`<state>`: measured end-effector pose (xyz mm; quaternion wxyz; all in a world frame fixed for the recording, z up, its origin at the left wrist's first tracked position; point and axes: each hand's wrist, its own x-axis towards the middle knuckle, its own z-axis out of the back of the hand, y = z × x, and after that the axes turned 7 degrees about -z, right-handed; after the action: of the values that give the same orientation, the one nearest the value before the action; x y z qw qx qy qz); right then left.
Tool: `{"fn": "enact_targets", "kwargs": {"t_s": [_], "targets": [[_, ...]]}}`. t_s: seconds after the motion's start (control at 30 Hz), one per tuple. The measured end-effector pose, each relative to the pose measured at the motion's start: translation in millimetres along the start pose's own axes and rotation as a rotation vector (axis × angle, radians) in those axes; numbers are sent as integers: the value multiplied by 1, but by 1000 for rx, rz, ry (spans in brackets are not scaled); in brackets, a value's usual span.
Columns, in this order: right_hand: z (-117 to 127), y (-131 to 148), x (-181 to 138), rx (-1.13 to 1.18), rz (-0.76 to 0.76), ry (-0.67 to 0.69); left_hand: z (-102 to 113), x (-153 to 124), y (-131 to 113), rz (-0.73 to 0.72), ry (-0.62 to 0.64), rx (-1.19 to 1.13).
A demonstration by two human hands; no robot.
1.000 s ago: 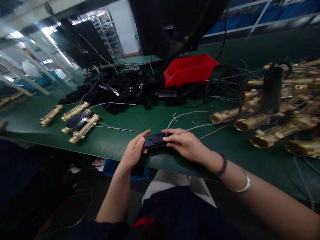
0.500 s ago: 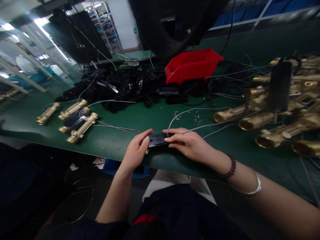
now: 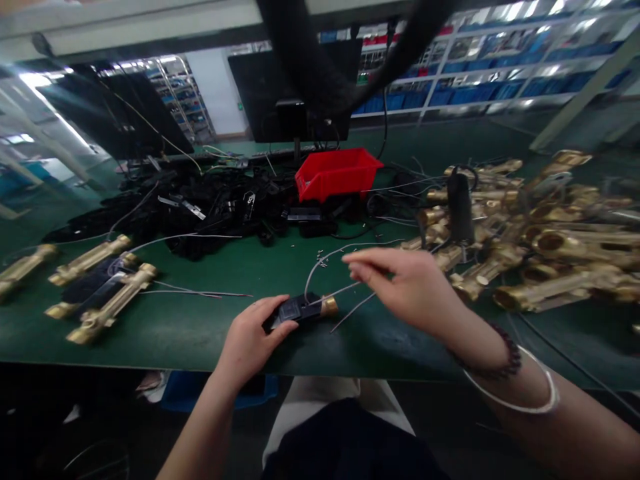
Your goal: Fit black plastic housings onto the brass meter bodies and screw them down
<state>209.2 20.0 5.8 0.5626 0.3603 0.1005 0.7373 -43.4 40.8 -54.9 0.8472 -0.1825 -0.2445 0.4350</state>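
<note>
My left hand [image 3: 255, 333] grips a black plastic housing [image 3: 295, 308], thumb on the near side and fingers on the far side. The housing sits over a brass pipe body, whose end [image 3: 329, 306] sticks out at the right. A grey cable [image 3: 311, 273] curves up from the housing. Raised to the right of it is my right hand [image 3: 400, 280], its thumb and forefinger slightly apart and nothing visible between them. Small screws [image 3: 323, 260] lie scattered on the green bench beyond the housing.
A red bin [image 3: 340, 175] stands behind, beside a heap of black parts [image 3: 225, 207]. Brass pipe bodies lie at left [image 3: 115, 303] and in a pile at right [image 3: 550, 267]. A black tool like an electric screwdriver [image 3: 459, 207] hangs upright before that pile.
My right hand has let go of the housing and cable and lifted away to the right. My left hand keeps its hold. The camera view has shifted, showing more of the background.
</note>
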Motion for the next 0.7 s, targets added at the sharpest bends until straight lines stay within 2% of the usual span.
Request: {"fn": "enact_targets", "kwargs": {"t_s": [0.03, 0.07, 0.1, 0.17, 0.23, 0.37, 0.7], "targets": [[6, -8, 12, -51, -74, -81, 0, 0, 2, -3, 3, -12], [9, -18, 24, -118, -141, -71, 0, 0, 3, -11, 8, -25], [8, -29, 34, -187, -217, 4, 1, 1, 5, -25, 17, -42], [-1, -52, 48, -281, -352, 236, 2, 1, 7, -66, 54, -80], [-14, -71, 51, -308, -412, 359, 4, 2, 8, -101, 98, -106], [-34, -88, 42, -300, -412, 404, 6, 5, 7, -117, 117, -112], [-50, -87, 34, -321, -318, 356, -10, 8, -11, -162, 132, -124]]}}
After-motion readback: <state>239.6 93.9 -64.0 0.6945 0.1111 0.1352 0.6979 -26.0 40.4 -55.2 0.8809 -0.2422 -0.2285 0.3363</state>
